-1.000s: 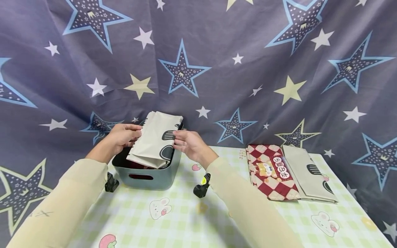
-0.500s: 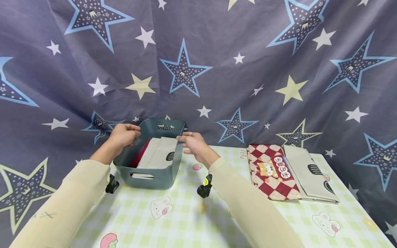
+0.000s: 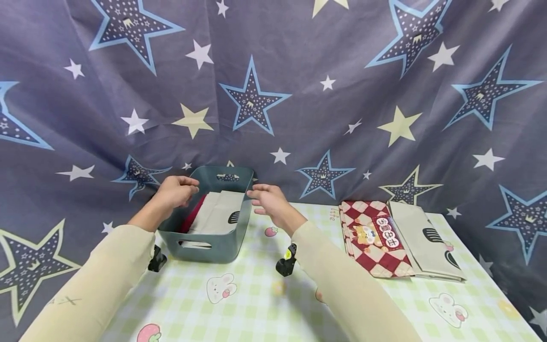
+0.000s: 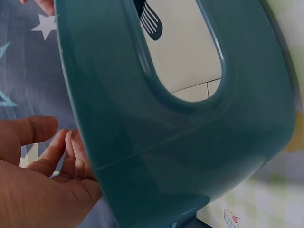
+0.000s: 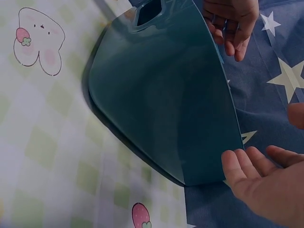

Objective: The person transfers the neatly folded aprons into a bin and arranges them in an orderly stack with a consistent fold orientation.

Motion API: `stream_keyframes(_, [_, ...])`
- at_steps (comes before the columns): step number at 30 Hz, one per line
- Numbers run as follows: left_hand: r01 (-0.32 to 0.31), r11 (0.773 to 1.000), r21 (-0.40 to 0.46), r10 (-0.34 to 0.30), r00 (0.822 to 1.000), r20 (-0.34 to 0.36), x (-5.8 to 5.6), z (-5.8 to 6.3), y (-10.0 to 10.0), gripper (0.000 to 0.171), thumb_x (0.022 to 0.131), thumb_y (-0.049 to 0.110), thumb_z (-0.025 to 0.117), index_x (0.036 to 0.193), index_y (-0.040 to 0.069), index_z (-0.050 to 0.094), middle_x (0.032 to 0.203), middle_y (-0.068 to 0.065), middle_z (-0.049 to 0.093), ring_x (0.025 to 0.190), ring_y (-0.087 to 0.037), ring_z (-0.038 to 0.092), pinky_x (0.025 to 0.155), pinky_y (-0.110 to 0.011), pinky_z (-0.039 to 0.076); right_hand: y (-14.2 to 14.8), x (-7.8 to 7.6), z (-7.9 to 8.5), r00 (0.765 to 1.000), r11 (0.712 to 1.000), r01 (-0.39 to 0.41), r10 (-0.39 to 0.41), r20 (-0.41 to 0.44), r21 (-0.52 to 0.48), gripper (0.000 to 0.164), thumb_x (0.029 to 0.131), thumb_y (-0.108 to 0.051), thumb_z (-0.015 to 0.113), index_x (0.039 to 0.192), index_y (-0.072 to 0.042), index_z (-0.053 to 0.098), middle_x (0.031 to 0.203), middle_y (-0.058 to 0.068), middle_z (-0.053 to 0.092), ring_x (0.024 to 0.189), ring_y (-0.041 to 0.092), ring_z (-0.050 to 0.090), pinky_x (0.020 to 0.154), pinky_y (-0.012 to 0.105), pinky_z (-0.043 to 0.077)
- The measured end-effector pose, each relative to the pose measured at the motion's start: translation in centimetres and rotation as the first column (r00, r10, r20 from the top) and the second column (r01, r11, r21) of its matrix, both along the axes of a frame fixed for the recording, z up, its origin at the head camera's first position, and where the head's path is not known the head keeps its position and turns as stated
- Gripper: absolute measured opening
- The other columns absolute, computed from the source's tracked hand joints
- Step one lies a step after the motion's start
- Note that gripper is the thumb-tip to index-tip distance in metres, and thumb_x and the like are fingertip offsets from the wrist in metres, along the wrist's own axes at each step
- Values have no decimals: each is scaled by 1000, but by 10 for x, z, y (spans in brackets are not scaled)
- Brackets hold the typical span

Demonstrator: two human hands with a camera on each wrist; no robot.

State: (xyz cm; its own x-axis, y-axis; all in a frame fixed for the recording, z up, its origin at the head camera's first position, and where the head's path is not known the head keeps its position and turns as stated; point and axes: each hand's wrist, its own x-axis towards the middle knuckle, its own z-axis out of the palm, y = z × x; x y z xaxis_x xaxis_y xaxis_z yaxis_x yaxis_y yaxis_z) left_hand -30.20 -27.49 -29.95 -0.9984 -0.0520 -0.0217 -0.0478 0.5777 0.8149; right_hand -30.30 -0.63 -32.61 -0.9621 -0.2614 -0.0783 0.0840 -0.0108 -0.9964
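A teal plastic bin (image 3: 201, 247) with cut-out handles stands on the table at left. Inside lies a folded off-white sheet of fabric (image 3: 224, 213) printed with a black fork shape, with a folded dark red fabric (image 3: 192, 216) partly showing beside it. My left hand (image 3: 175, 192) hovers at the bin's left rim, fingers loosely bent and holding nothing. On the opposite side my right hand (image 3: 273, 204) is at the right rim, its fingers relaxed. In the right wrist view, the fingertips (image 5: 232, 164) of that hand overlap the bin's edge.
A folded red-and-cream checked fabric (image 3: 363, 251) with a cartoon print lies on the table's right side. Overlapping it is another folded off-white fabric (image 3: 427, 247) with black prints. A star-patterned curtain (image 3: 299, 133) hangs close behind the green checked table (image 3: 256, 313).
Both hands have let go of the folded off-white fabric, which has dropped from above the rim into the bin. The hands have moved slightly right and stay beside the rim.
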Motion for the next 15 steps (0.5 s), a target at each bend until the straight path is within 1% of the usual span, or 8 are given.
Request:
stream_keyframes(4, [-2,1000,-2,2,1000,-9,2,-3,4,36,103,13,55,134,-4,59,97,-7,61,79,-17,57,71,-33,55,5,0,-1,1000,1000,2,-2,-21,14,52,100,-17,63,146,1,51,140,17,60,131,40,54,103,47,51])
stream_keyframes(8, [-5,1000,8,5,1000,-13,2,-5,8,35,102,13,55,133,-3,60,97,-7,62,81,-18,58,66,-29,54,13,-1,-3,999,999,23,-22,-49,30,49,100,-17,64,144,0,54,138,17,62,126,36,58,103,48,51])
stream_keyframes(15, [12,998,61,-12,1000,-4,1,-10,18,32,103,11,54,131,-3,59,94,-5,64,75,-13,56,64,-28,52,29,-3,-8,991,995,99,-97,-94,10,40,100,-14,64,138,-3,60,133,16,63,123,34,61,101,46,53])
